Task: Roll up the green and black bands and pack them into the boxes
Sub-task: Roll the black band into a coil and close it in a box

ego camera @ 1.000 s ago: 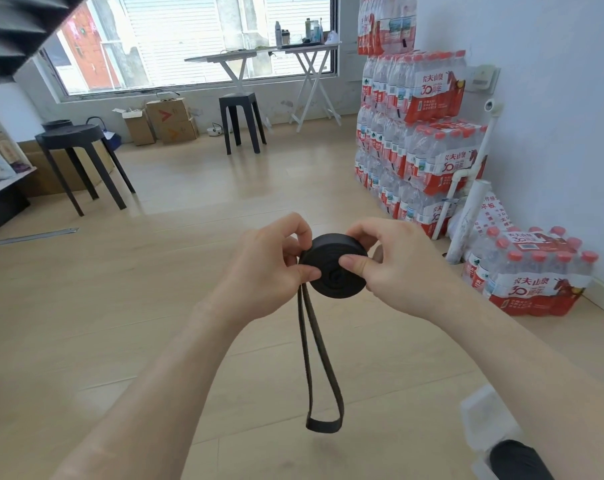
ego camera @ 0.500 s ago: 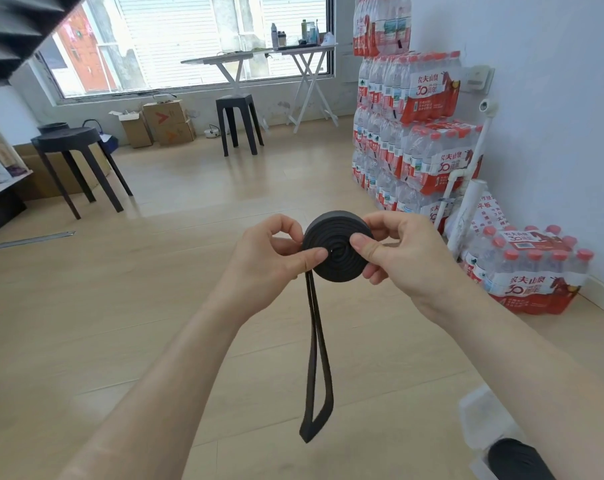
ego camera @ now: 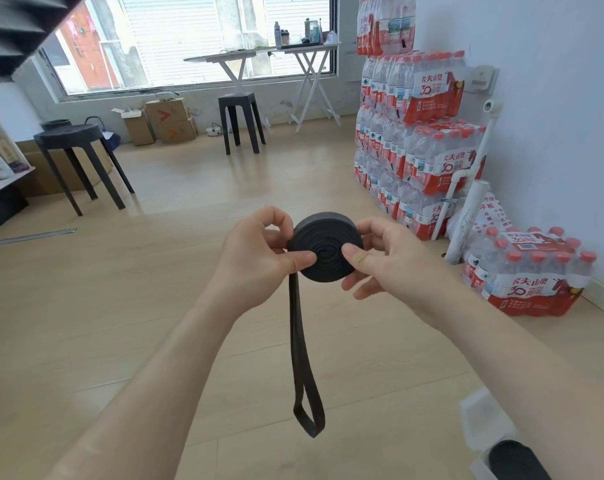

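A black band (ego camera: 324, 252) is wound into a flat coil held in front of me at chest height. Its loose doubled end (ego camera: 302, 368) hangs straight down from the coil's left side and finishes in a loop. My left hand (ego camera: 259, 258) pinches the coil's left edge, thumb on its face. My right hand (ego camera: 385, 261) grips the coil's right side, thumb pressed near the centre. A second rolled black band (ego camera: 517, 460) lies at the bottom right inside a white box (ego camera: 486, 422). No green band is in view.
Stacked packs of water bottles (ego camera: 421, 143) stand against the right wall, with one more pack (ego camera: 532, 275) on the floor. Two black stools (ego camera: 75, 157) (ego camera: 239, 119), cardboard boxes (ego camera: 168, 119) and folding tables (ego camera: 259, 64) sit farther back on the wooden floor.
The coil has been turned and grown slightly thicker as more band was wound on. The hanging end has swung a little and its loop has twisted.
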